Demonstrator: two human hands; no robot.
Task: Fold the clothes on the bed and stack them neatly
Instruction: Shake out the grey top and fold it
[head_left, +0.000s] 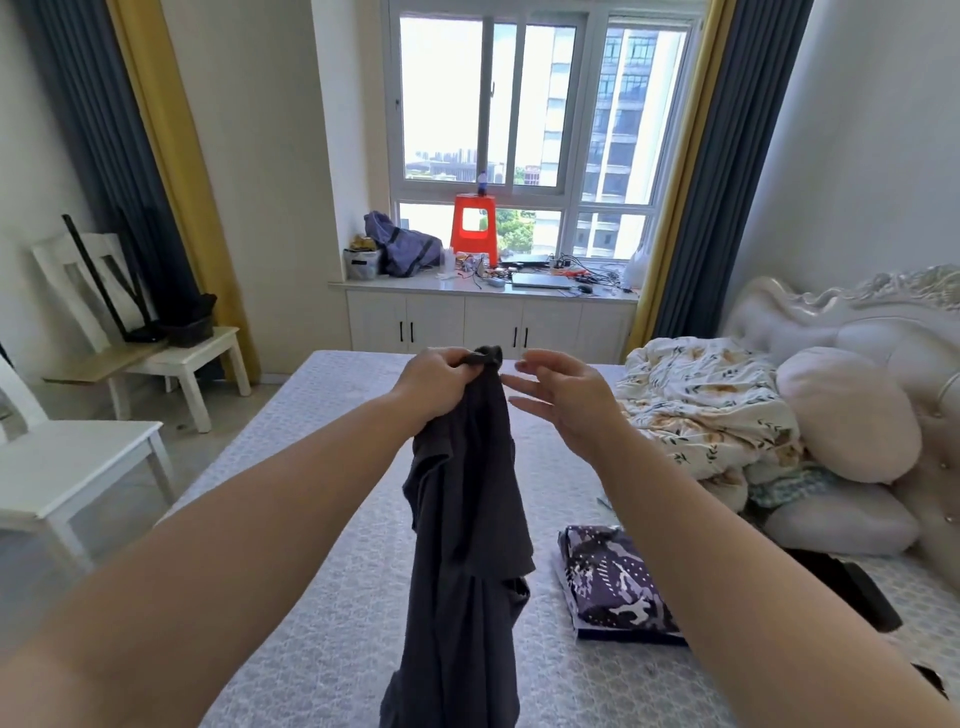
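Observation:
A dark grey T-shirt hangs lengthwise above the bed, bunched at its top. My left hand grips that top edge and holds the shirt up. My right hand hovers just to the right of the shirt's top with fingers spread and relaxed, not touching the cloth. A folded garment with a dark camouflage print lies flat on the bed to the right of the hanging shirt.
A crumpled floral quilt and pale pillows fill the bed's right side by the headboard. A black item lies near the right edge. White chairs stand left of the bed. A cluttered window counter is ahead.

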